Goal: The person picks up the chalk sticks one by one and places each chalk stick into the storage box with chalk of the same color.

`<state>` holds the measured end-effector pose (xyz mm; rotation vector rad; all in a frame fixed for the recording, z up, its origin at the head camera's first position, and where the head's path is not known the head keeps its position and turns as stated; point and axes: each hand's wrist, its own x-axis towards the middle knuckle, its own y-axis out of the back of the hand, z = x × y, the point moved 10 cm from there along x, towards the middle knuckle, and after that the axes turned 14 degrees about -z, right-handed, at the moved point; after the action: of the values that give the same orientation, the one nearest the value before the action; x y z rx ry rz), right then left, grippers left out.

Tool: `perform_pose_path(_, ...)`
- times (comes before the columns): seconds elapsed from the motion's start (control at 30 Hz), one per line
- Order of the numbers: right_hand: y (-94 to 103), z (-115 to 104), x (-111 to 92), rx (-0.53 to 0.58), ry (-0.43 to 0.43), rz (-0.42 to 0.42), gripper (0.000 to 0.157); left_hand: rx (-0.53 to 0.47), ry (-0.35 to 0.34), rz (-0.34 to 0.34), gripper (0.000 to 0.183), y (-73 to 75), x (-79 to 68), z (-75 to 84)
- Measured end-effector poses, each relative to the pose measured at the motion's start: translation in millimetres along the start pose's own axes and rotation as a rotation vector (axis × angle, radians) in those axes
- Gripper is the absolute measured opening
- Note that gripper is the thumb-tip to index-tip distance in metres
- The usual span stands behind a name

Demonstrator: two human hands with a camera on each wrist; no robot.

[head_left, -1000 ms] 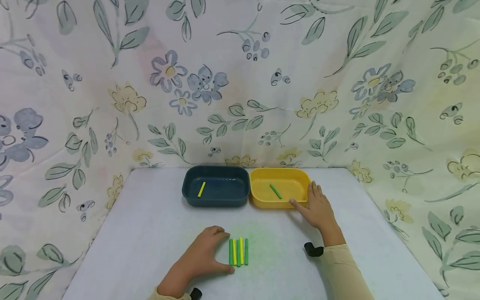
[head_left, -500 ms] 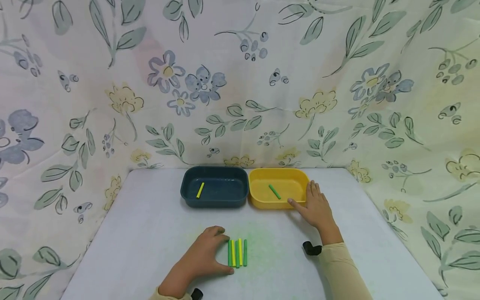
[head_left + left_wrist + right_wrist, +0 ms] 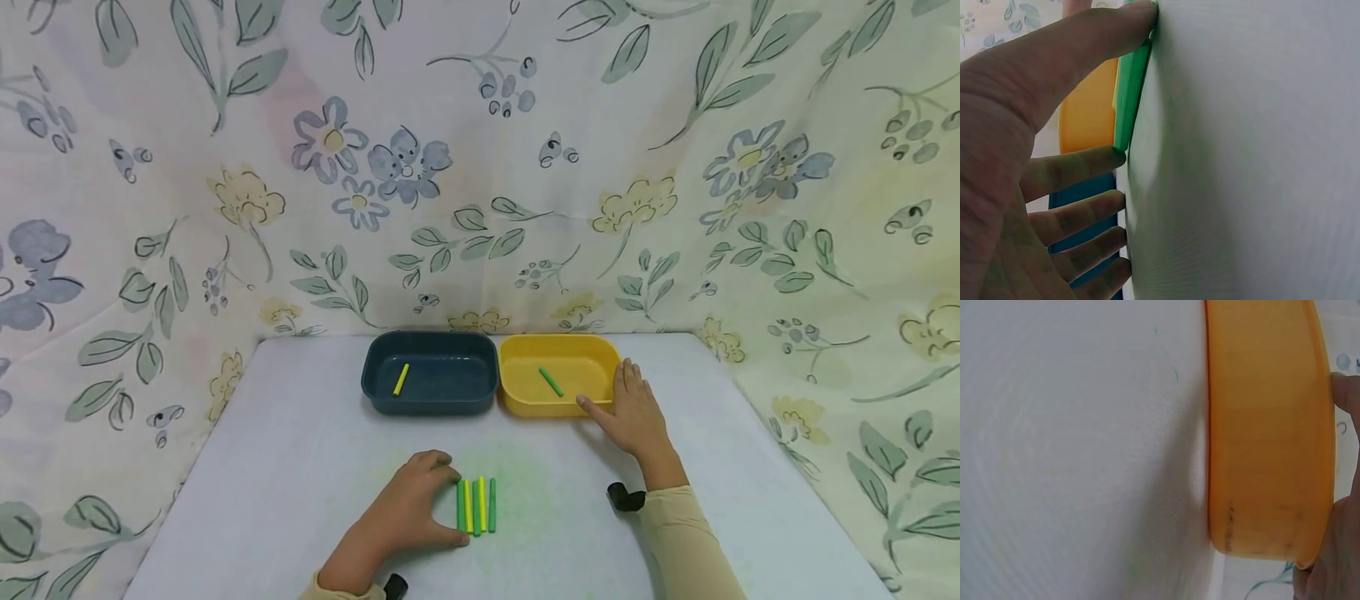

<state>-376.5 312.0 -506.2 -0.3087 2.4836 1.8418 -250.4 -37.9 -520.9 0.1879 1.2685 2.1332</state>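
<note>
In the head view, several green and yellow chalk sticks (image 3: 476,508) lie side by side on the white table. My left hand (image 3: 408,504) rests at their left, thumb and index finger spread toward the two ends of the leftmost green chalk (image 3: 1131,94). In the left wrist view the index fingertip touches one end, and the thumb covers the other; the other fingers are extended. My right hand (image 3: 637,417) lies against the right front corner of the yellow bin (image 3: 551,410), thumb on the front rim, straight fingers along the side. One green chalk (image 3: 551,382) lies inside.
A dark blue bin (image 3: 431,406) stands left of the yellow one, with one yellow chalk (image 3: 401,380) in it. Faint green dust marks the table (image 3: 540,492) around the row. A floral cloth (image 3: 480,167) hangs behind and along both sides.
The view shifts slightly with the head. Both hands, the chalk and the bins stay where they were.
</note>
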Motion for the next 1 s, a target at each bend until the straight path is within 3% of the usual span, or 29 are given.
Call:
perform_pose_path(0.3,-0.8,2,1,0.002,-0.002,0.002,0.123,-0.010,0.005,0.001,0.080,2.8,-0.2,0.5)
perform_pose_path(0.57,-2.1,3,2,0.006,-0.006,-0.006,0.124,-0.005,-0.011,0.055,0.081,10.8,-1.2,6.1)
perform_pose_path(1.0,-2.9,2,3,0.007,-0.003,-0.007,0.123,-0.035,-0.039,0.079,0.082,23.2,8.0,19.5)
